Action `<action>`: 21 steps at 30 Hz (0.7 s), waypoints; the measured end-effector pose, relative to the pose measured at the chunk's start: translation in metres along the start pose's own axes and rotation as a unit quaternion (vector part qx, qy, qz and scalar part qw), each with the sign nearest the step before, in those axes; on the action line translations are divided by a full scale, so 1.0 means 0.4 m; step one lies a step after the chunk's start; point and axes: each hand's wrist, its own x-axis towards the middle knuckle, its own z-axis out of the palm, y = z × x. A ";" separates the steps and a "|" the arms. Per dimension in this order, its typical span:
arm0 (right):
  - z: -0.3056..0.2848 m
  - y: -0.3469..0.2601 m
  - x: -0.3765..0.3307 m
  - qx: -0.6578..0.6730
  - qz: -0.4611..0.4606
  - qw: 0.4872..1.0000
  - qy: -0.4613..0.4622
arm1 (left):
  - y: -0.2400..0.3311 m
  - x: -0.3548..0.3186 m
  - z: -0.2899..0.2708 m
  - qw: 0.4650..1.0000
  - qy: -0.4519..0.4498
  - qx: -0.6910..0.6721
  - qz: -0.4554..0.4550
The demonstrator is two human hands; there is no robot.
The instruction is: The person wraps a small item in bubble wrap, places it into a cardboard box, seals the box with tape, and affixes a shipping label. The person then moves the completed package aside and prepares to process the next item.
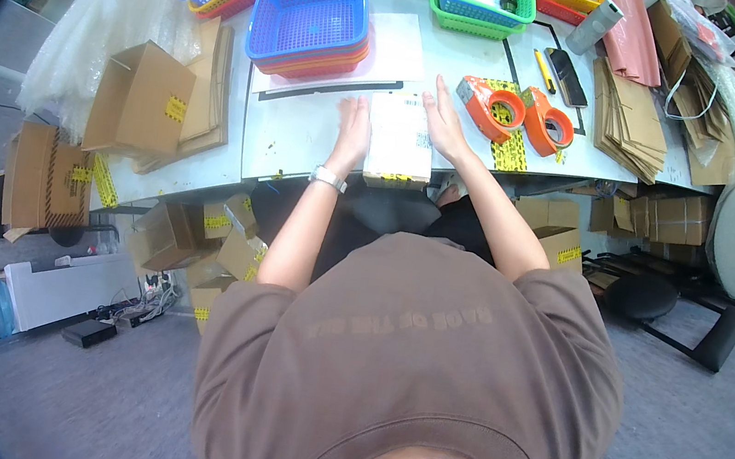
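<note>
A small box (400,146) with a white, label-covered top and yellow-black tape on its near side lies at the table's front edge, right in front of me. My left hand (354,130) is upright along its left side, fingers straight and together. Against the right side rests my right hand (443,126), its fingers stretched out and the thumb apart. Neither hand wraps round the box; how firmly they press is not visible. Just right of my right hand lie two orange tape dispensers, one nearer (492,109) and one farther right (548,123).
Stacked plastic baskets (309,22) stand behind the box, and more green and blue baskets (478,23) farther back. An open carton (138,102) is at the left, flat cardboard (627,124) at the right. A phone (568,78) and yellow cutter (544,71) lie nearby.
</note>
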 end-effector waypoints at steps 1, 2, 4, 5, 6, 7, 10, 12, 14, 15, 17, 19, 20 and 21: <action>-0.020 -0.044 0.000 -0.098 -0.023 0.995 0.017 | -0.004 0.002 0.003 0.979 0.109 0.158 0.063; -0.037 -0.091 -0.013 -0.151 -0.075 0.985 0.033 | 0.041 -0.003 -0.016 0.934 0.156 0.211 0.243; -0.046 -0.177 -0.071 -0.249 -0.180 0.950 0.054 | 0.075 0.020 -0.039 0.891 -0.028 0.275 0.361; -0.034 -0.176 -0.112 -0.278 -0.178 0.944 -0.006 | 0.081 0.028 -0.042 0.850 -0.126 0.299 0.414; -0.017 -0.157 -0.152 -0.306 -0.174 0.934 -0.065 | 0.074 0.024 -0.025 0.844 -0.166 0.335 0.384; -0.002 -0.132 -0.175 -0.332 -0.170 0.920 -0.124 | 0.066 0.026 -0.021 0.838 -0.164 0.344 0.390; -0.060 -0.119 -0.168 -0.322 -0.231 0.911 -0.110 | 0.066 0.052 -0.029 0.816 -0.113 0.373 0.426; -0.101 -0.166 -0.170 -0.312 -0.250 0.914 -0.075 | 0.133 0.057 -0.053 0.845 -0.162 0.402 0.315; -0.090 -0.170 -0.192 -0.339 -0.235 0.903 -0.120 | 0.092 0.090 -0.048 0.867 -0.118 0.355 0.330; -0.086 -0.160 -0.203 -0.352 -0.222 0.898 -0.140 | 0.100 0.093 -0.046 0.881 -0.136 0.330 0.309; -0.065 -0.077 -0.190 -0.229 -0.228 0.937 -0.133 | 0.122 0.107 -0.055 0.907 -0.164 0.283 0.267; -0.062 -0.070 -0.190 -0.231 -0.266 0.927 -0.131 | 0.107 0.092 -0.063 0.948 -0.133 0.200 0.208; -0.058 -0.080 -0.191 -0.220 -0.269 0.930 -0.117 | 0.089 0.088 -0.066 0.964 -0.114 0.158 0.183; -0.057 -0.082 -0.190 -0.210 -0.264 0.934 -0.115 | 0.041 0.096 -0.055 0.982 -0.087 0.088 0.144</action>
